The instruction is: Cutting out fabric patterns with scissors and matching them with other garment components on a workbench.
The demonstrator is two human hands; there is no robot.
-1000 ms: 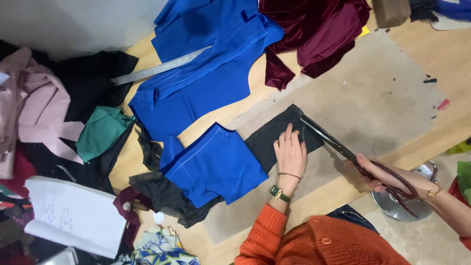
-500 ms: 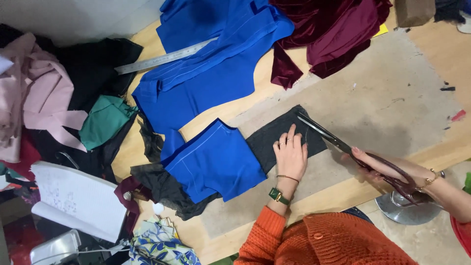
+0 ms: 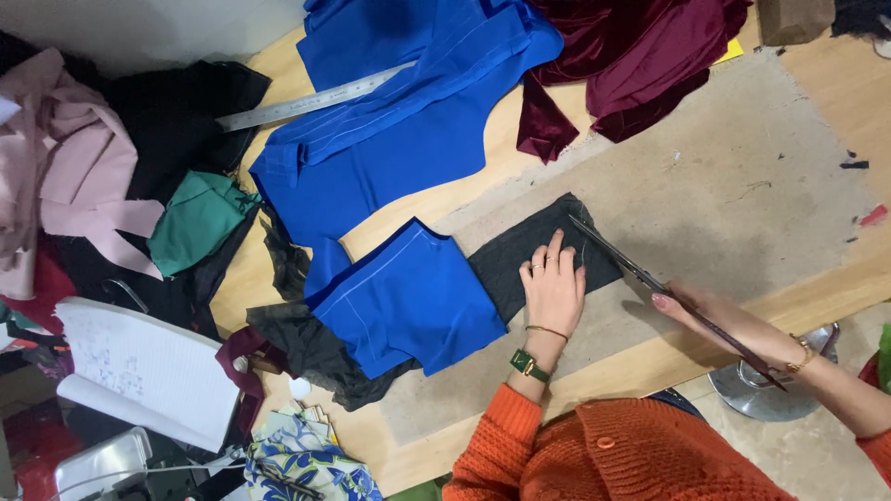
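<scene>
My left hand (image 3: 553, 286) lies flat, fingers together, on a dark grey fabric piece (image 3: 520, 252) on the wooden table (image 3: 817, 278). A folded blue cloth piece (image 3: 408, 301) covers the left end of that grey fabric. My right hand (image 3: 719, 320) grips long scissors (image 3: 640, 271). Their blades reach up-left to the grey fabric's right edge, close to my left fingertips. A green watch and a bangle are on my left wrist.
A large blue garment (image 3: 408, 121) and a metal ruler (image 3: 316, 96) lie further back, dark red velvet (image 3: 640, 56) at the top right. Pink, black and green cloth piles up at left, beside an open notebook (image 3: 148, 371). A round metal base (image 3: 770, 385) stands by my right arm.
The scissors have closed and drawn slightly toward my right. My left hand stays pressed on the grey fabric. The view shifted a little.
</scene>
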